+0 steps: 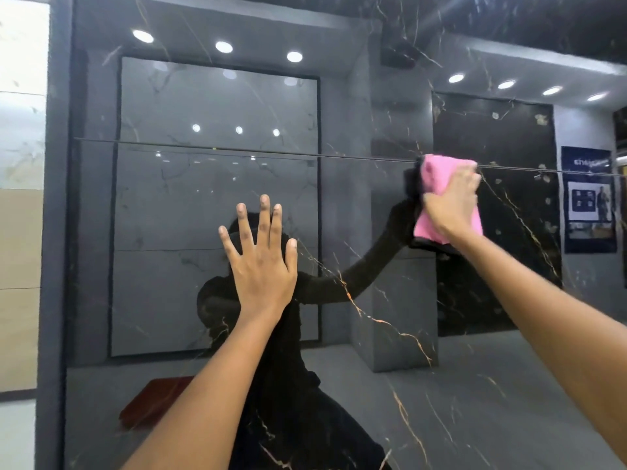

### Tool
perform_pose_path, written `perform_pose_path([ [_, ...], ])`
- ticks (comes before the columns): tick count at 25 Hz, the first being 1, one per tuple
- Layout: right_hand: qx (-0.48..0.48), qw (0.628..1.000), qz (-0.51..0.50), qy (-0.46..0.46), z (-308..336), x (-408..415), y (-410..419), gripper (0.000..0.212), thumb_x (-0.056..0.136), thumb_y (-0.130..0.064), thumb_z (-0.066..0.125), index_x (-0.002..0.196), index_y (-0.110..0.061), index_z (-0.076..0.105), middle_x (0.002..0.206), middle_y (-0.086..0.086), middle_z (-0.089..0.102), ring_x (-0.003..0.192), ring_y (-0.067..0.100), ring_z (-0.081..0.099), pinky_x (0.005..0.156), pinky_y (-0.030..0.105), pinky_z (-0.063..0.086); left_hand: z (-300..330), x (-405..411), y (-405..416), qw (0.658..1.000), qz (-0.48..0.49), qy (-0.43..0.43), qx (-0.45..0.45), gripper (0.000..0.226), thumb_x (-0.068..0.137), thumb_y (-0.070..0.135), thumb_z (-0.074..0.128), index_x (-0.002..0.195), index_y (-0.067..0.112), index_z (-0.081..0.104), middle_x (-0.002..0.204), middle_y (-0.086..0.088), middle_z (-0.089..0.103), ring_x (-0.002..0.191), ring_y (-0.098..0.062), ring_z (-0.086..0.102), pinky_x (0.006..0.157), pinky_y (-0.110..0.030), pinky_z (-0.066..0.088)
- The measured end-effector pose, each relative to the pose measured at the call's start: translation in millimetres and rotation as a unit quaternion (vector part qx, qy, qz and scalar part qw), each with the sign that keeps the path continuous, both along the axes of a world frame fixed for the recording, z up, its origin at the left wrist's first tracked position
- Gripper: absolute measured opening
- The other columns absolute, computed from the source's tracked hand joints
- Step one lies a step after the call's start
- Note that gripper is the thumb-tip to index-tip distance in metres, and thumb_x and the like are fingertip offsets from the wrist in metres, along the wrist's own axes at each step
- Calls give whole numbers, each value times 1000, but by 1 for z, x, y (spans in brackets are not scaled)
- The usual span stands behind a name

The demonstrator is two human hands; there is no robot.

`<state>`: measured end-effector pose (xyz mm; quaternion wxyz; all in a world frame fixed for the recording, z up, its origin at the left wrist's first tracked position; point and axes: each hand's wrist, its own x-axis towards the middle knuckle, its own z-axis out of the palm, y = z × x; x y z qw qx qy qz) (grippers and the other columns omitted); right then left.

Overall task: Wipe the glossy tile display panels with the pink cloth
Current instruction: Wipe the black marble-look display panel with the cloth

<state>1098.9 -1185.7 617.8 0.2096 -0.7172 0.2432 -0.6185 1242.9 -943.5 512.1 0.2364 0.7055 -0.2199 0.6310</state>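
A glossy black marble tile panel [390,385] with gold veins fills the view and mirrors the showroom and my dark silhouette. A thin horizontal joint [237,150] crosses it at mid height. My left hand [259,262] presses flat against the panel near the centre, fingers straight and spread. My right hand [451,201] grips the bunched pink cloth [437,173] and holds it against the panel at the right, just under the joint line. Part of the cloth hangs below my wrist.
A dark grey frame edge [56,232] bounds the panel on the left, with pale beige and white tile panels [20,164] beyond it. Ceiling spotlights, a poster and a red-brown object appear only as reflections in the gloss.
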Motion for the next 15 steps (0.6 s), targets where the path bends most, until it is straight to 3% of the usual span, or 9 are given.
perform_pose_path([
  [2,-201,970,96,99,-41,22,45,90,74,-15,51,150,5,8,158,26,5,148,35,1,119,35,0,1,0,2,1000,-7,4,3,61,104,47,5,157,18,15,164,-2,10,150,-33,2,117,-57,-3],
  [5,-568,768,88,282,-109,18,58,86,82,-26,42,155,-15,-2,161,7,-2,149,18,-10,120,34,-7,1,-1,3,1000,-18,3,10,64,104,50,2,157,17,17,164,-2,11,150,-33,3,117,-58,-2],
  [6,-588,759,75,269,-108,10,42,86,82,-27,41,155,-19,-2,161,5,1,149,16,-8,120,34,-4,1,-2,3,1000,-13,6,12,64,104,50,2,157,17,15,165,-2,10,150,-33,2,117,-58,-3],
  [7,-545,801,71,236,-103,5,23,86,80,-27,43,155,-17,3,160,8,7,149,19,-1,119,34,2,0,-1,2,1000,-6,8,12,65,103,51,1,157,17,13,165,-2,8,150,-33,1,117,-57,-5],
  [9,-283,951,72,100,-73,-6,-10,83,79,-19,50,153,-4,15,157,18,20,143,32,18,116,32,14,-2,0,1,1000,7,8,9,65,103,51,0,158,18,10,165,-2,6,151,-33,-1,117,-55,-8],
  [11,-18,999,51,-5,-44,-9,-14,82,80,-13,55,150,3,15,155,21,19,140,40,22,114,37,20,-1,-1,0,1000,19,8,9,65,103,51,1,158,18,9,165,-1,6,151,-33,-1,117,-54,-11],
  [13,-66,995,64,37,-53,2,15,94,69,-18,53,150,6,12,155,25,13,141,41,17,115,38,16,2,-2,-1,1000,15,11,1,63,103,51,4,157,19,10,165,0,6,150,-32,-2,117,-53,-12],
  [14,-189,972,92,108,-75,7,28,98,67,-21,51,151,4,8,157,25,8,145,38,10,118,38,11,1,-3,-2,1000,2,18,-11,63,103,50,6,157,19,12,165,1,7,151,-31,-2,117,-53,-11],
  [15,-349,913,102,185,-107,9,35,97,70,-25,49,152,0,4,159,22,3,147,33,2,119,38,5,0,-6,-5,999,-19,25,-28,62,103,49,9,157,20,14,165,1,7,151,-29,-2,117,-52,-10],
])
